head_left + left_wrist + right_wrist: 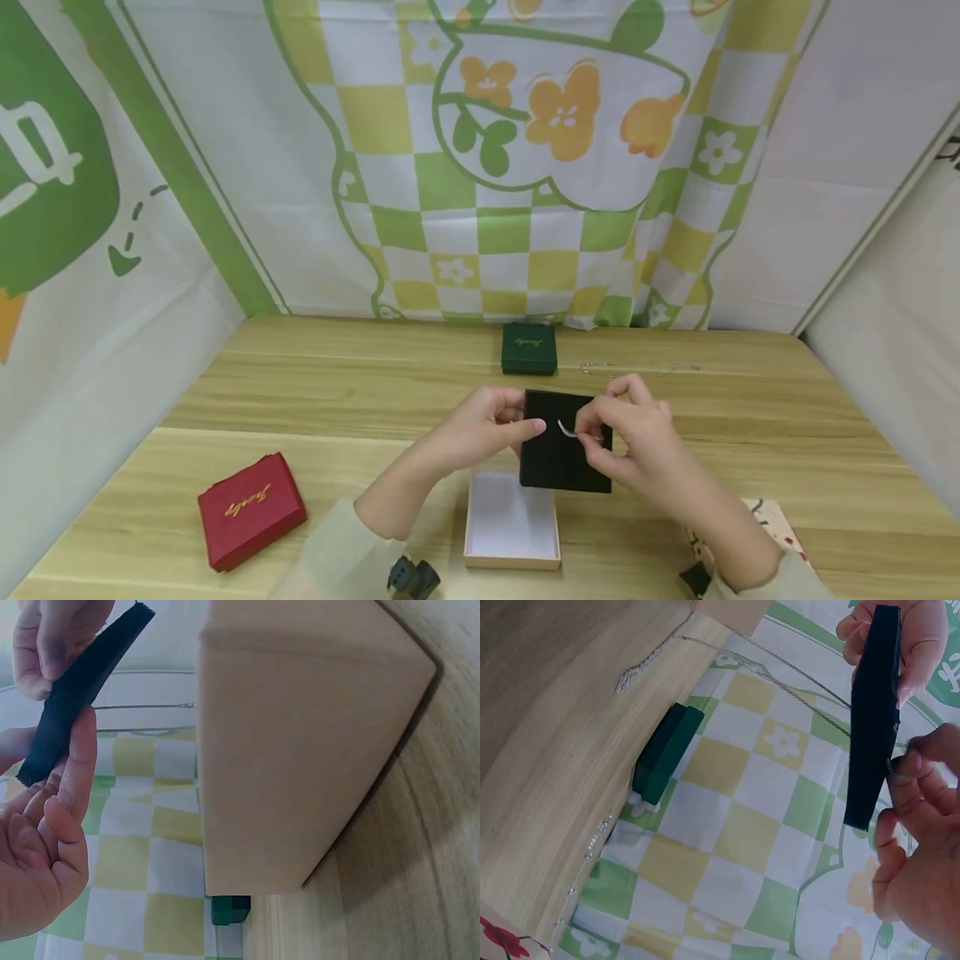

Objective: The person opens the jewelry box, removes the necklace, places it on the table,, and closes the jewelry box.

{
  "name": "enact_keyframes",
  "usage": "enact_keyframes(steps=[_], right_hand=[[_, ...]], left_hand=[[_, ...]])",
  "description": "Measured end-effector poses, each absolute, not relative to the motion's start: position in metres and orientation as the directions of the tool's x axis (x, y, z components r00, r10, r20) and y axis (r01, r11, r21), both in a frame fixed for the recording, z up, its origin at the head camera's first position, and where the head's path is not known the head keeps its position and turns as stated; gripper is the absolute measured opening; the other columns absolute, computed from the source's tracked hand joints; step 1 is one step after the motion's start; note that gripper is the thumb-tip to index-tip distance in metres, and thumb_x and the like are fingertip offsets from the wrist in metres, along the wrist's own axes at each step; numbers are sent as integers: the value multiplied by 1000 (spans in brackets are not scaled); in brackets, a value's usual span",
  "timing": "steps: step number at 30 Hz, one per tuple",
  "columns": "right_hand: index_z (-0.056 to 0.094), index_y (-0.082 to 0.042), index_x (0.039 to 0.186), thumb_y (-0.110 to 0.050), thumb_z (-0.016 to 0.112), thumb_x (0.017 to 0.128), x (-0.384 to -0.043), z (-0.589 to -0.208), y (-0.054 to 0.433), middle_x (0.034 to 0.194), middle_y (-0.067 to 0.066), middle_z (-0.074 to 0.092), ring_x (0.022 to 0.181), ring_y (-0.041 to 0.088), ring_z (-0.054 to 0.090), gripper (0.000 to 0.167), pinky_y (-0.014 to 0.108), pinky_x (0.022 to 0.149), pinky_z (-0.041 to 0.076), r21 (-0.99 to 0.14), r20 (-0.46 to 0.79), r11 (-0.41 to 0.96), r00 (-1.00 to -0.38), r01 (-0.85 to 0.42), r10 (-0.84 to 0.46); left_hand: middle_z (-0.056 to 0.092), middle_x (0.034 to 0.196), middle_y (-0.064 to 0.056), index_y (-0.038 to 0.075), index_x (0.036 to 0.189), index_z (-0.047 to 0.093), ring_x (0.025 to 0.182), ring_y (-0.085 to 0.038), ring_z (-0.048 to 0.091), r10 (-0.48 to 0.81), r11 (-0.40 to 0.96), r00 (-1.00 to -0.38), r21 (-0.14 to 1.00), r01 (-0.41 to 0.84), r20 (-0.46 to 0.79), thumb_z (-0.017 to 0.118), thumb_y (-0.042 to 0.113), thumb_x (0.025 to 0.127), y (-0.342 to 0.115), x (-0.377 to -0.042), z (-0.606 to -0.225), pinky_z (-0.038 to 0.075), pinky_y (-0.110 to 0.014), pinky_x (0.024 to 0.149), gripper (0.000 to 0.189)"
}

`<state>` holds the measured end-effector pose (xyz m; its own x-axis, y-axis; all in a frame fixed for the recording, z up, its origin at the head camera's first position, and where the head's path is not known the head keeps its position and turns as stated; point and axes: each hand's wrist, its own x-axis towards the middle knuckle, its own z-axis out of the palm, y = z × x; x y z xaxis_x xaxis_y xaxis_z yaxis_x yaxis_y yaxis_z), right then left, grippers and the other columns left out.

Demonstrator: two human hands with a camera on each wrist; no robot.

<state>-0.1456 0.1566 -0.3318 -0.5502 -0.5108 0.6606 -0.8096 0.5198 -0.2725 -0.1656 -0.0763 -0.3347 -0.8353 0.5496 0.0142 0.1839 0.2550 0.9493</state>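
Note:
A thin black square jewelry pad is held up above the table. My left hand grips its left edge, with the thumb on the front face and fingers behind. My right hand pinches a curved silver jewelry piece at the pad's front; the fingers cover part of it. Thin silver strands trail from behind the pad in the right wrist view, with a thicker bunched end near the table. Below the pad stands an open box tray with a white inside and beige rim.
A red box with gold lettering lies at the left. At the back stands a green box, and right of it lies a fine silver chain. A floral-patterned item lies partly under my right forearm.

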Motion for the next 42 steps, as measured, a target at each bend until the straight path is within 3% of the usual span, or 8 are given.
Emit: enact_keyframes(steps=[5,14,22,27,31,34,38,42], right_hand=[[67,-14,93,4,83,70,-148,-332,157,72,-13,54,92,13,41,34,31,70,35,-187,670,559,-521,-808,-529],[67,-17,86,1,83,71,-145,-330,158,78,-11,65,94,18,47,29,29,68,38,-129,692,551,-473,-824,-546],[67,-16,91,-12,71,91,-146,-328,159,81,-12,62,93,14,45,6,21,83,37,-222,722,476,-472,-851,-507],[69,-16,88,2,78,79,-144,-327,160,80,-13,63,95,14,45,23,18,83,37,-272,742,504,-512,-820,-433],[70,-13,86,8,79,73,-144,-323,161,80,-11,65,96,17,45,27,18,86,36,-263,772,523,-502,-811,-390],[70,-11,86,-11,73,90,-145,-322,163,80,-6,68,96,19,45,5,21,89,35,-278,783,511,-500,-813,-370],[70,-9,84,-41,52,101,-146,-318,166,80,0,70,97,20,45,40,22,92,32,-309,790,498,-510,-810,-341],[70,-6,84,-42,53,100,-147,-316,168,78,1,70,97,19,46,43,20,94,30,-309,816,475,-486,-824,-313]], left_hand=[[73,79,-12,0,97,66,65,-14,65,541,267,-841,943,200,25,60,13,98,-77,-164,-334,55,-43,75,14],[64,63,-7,5,75,54,62,-24,65,501,324,-865,922,212,23,62,15,97,-75,-165,-339,40,-23,56,26],[71,70,-9,2,82,62,59,-15,64,489,328,-872,923,201,16,63,15,96,-73,-162,-337,40,-23,55,19],[68,64,-8,2,78,59,56,-11,61,482,336,-876,921,196,11,63,14,96,-73,-161,-336,38,-23,54,22],[70,67,-8,2,81,61,60,-23,66,474,339,-880,920,195,12,63,14,96,-73,-161,-337,44,-24,57,19],[70,67,-9,3,81,61,65,-34,67,469,341,-883,919,196,14,63,14,96,-73,-161,-337,47,-26,59,19],[68,64,-10,3,79,59,66,-37,67,469,345,-883,917,199,15,63,14,96,-74,-162,-339,45,-26,59,21],[62,57,-5,6,74,54,67,-39,67,465,354,-885,914,197,11,63,15,96,-75,-163,-340,39,-24,56,26]])
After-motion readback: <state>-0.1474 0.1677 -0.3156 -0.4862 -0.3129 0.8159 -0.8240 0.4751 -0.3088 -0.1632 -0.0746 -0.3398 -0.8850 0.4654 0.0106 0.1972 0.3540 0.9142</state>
